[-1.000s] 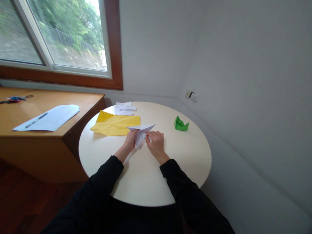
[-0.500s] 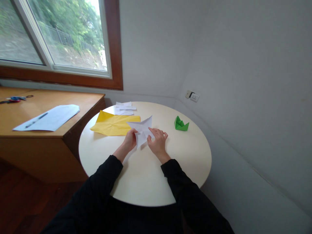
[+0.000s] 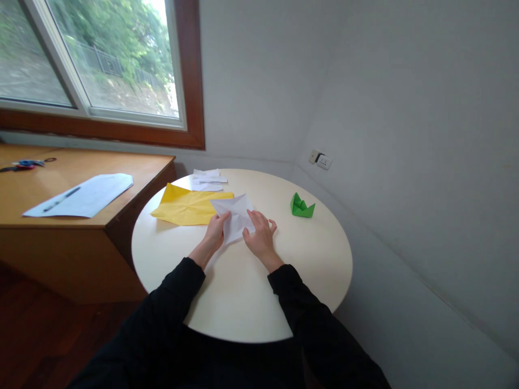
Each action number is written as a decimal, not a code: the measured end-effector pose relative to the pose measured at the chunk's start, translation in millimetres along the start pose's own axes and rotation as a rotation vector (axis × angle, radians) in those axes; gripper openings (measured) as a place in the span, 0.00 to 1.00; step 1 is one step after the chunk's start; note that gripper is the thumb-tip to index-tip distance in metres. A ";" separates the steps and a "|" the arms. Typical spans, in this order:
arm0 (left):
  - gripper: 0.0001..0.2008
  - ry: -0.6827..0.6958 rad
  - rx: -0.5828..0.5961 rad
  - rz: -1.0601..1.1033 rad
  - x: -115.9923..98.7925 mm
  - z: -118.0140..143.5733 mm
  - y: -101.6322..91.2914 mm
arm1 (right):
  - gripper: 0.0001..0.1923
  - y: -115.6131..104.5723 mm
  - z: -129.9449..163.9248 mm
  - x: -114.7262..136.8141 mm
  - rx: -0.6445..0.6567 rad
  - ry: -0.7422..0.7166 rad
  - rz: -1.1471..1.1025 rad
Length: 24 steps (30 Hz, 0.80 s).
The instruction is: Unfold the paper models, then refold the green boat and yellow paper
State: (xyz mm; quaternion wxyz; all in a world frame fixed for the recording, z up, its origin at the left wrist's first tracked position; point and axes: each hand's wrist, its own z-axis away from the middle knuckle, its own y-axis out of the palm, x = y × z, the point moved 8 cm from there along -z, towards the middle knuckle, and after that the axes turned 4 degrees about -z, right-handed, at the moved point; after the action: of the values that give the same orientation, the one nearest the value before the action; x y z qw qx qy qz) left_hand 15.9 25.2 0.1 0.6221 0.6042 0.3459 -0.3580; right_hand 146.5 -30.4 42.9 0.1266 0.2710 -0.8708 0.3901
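Observation:
Between my hands is a creased sheet of white paper [image 3: 235, 219], partly folded, with pointed corners. My left hand [image 3: 215, 229] grips its left side, thumb on top. At the right edge, my right hand [image 3: 261, 235] pinches the paper between thumb and fingers; part of that edge is hidden behind the fingers. Just behind and left of the white paper lies a creased yellow paper [image 3: 186, 206], flat on the round white table [image 3: 243, 302]. A folded green paper boat [image 3: 301, 206] stands on the table to the right of my right hand.
Several white paper strips [image 3: 208, 181] lie at the table's back edge. To the left, a wooden desk [image 3: 154, 175] holds white sheets [image 3: 101, 192], a black pen [image 3: 61, 199] and scissors [image 3: 24, 165]. Walls [image 3: 405, 162] close off the back and right.
The white paper has changed shape between my hands: its points are drawn in and it looks flatter. My right hand has shifted slightly left.

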 end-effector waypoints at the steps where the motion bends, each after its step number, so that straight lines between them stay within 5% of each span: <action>1: 0.12 0.004 0.001 -0.007 -0.7 0.8 0.2 | 0.24 1.7 0.1 -0.6 0.016 0.008 -0.001; 10: 0.14 -0.007 -0.030 -0.080 -2.5 1.3 -5.3 | 0.15 7.6 -1.2 -10.3 0.097 0.138 -0.085; 15: 0.11 -0.038 -0.027 -0.144 -5.1 2.1 -6.4 | 0.08 9.9 -3.6 -43.8 -0.023 0.385 -0.555; 24: 0.18 -0.026 0.030 -0.255 -7.6 2.9 -3.0 | 0.21 35.3 2.3 -76.4 0.007 0.655 -0.929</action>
State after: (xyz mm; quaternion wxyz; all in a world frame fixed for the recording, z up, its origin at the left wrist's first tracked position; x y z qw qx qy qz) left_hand 9.4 22.5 5.2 0.5670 0.5598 0.4063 -0.4473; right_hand 189.1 15.8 -13.1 0.5475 0.4910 -0.5741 0.3601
